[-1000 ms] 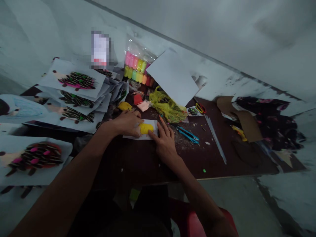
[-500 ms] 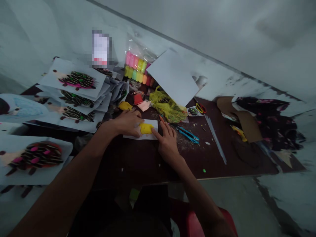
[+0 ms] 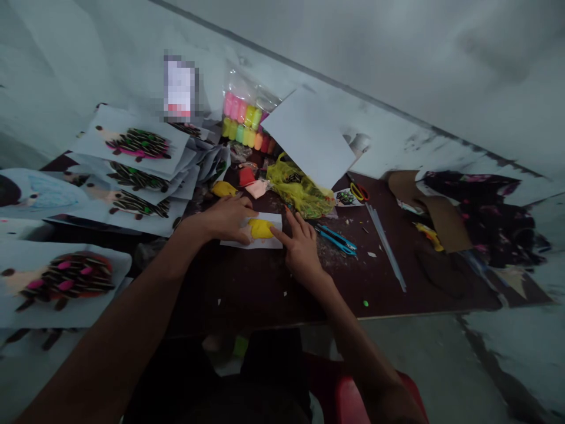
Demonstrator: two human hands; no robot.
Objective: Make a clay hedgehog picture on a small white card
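Observation:
A flat lump of yellow modelling clay [image 3: 261, 229] lies on a small white sheet of paper [image 3: 274, 243] on the dark table. My left hand [image 3: 227, 220] rests over the paper's left side, thumb and fingers apart, its thumb beside the clay. From the right, my right hand [image 3: 302, 244] touches the clay's edge with one outstretched finger; the others are spread. Just past those fingers shows a thin orange tip, its kind unclear. Another piece of yellow clay [image 3: 223, 188] sits beyond my left hand, close to red clay [image 3: 246, 176] and pale pink clay [image 3: 257, 188].
Stacked sheets with clay hedgehogs [image 3: 139, 143] stand at the left. Behind are a bag of coloured clay sticks [image 3: 242, 121], a yellow net bag [image 3: 300, 191] and white paper [image 3: 311, 138]. A blue utility knife [image 3: 338, 239], scissors [image 3: 359, 192] and clear sticks [image 3: 386, 247] lie rightward.
My right finger has shifted slightly on the clay's right edge. My left hand stays nearly in place; the view has tilted a little.

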